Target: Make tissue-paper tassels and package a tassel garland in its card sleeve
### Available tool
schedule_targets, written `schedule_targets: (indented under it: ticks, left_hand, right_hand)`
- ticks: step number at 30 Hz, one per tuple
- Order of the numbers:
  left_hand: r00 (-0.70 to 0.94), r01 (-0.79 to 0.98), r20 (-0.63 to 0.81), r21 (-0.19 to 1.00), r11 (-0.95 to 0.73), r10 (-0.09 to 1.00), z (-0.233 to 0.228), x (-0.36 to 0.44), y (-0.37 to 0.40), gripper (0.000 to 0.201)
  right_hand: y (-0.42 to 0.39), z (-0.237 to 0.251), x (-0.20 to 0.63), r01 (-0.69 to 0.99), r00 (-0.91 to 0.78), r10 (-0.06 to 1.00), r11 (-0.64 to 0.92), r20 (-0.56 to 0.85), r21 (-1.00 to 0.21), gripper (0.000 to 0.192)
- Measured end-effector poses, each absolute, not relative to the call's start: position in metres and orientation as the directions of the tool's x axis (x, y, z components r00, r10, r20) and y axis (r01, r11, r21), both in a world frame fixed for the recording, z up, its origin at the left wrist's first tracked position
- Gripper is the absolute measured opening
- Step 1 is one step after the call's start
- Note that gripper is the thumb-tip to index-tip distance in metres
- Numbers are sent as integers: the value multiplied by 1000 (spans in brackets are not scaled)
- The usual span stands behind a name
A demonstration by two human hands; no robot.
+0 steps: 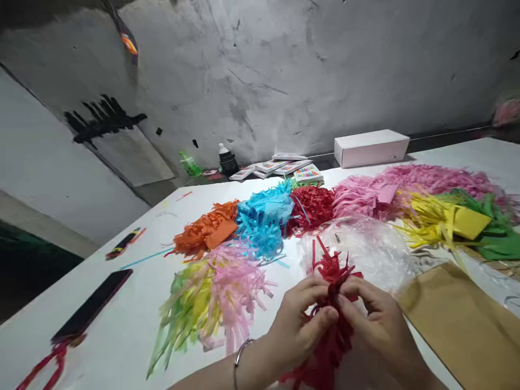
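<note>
1. Set against a grey wall [260, 81], across a white tabletop [125, 325]: one phone [93, 304] at far left.
2. Next: one orange bundle [207, 230], one pastel bunch [215, 295], one blue bundle [264, 216], one dark red bundle [313, 206].
3. Front, right of centre: gripping one red paper tassel [331, 266] with left hand [294, 319] and right hand [377, 319], pinching its gather from both sides.
4. Apparently twisting it tight; next, calling for a steady pinch.
5. Farther right: one white box [371, 149], pink fringe [439, 179] too merged to count, one yellow bundle [447, 216].

From here, the fingers [323, 323] hide from me the pinched part of the red fringed tissue paper [344, 326]; the bottom edge crops its tail. Print on the flat white boxes [309, 174] is too small to read.
</note>
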State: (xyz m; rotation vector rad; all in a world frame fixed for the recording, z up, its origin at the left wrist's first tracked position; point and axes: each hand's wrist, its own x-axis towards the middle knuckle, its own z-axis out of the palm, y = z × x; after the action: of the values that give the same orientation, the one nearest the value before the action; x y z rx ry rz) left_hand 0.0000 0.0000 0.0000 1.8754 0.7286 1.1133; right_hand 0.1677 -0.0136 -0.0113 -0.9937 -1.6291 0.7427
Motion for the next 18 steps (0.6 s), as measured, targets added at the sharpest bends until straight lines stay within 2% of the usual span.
schedule_targets:
  ticks: [5,7,9,12,15,16,18]
  left_hand:
    - [423,162,368,868,-469,828,2,-4,2,32]
    - [409,182,315,891,-415,857,5,-4,5,35]
    - [395,169,231,933,-318,889,7,-4,6,35]
    - [372,52,91,992,-118,924,7,-2,7,35]
    - [296,-98,1,995,29,955,5,0,6,34]
    - [273,-136,-15,989,54,962,5,0,5,34]
    - [263,-187,-33,979,84,964,6,1,5,35]
  right_hand:
    - [-16,-16,171,392,-85,825,544,559,-742,15]
    - [-16,-20,174,469,-28,808,530,588,-706,11]
    - [-16,-23,175,544,7,746,556,666,-628,8]
    - [-15,-21,176,624,-107,583,670,806,-402,22]
    - [-14,-15,174,641,-271,469,740,841,-206,21]
    - [-14,-13,174,638,-291,461,746,838,-188,19]
    - [-14,-11,173,631,-282,502,739,818,-236,19]
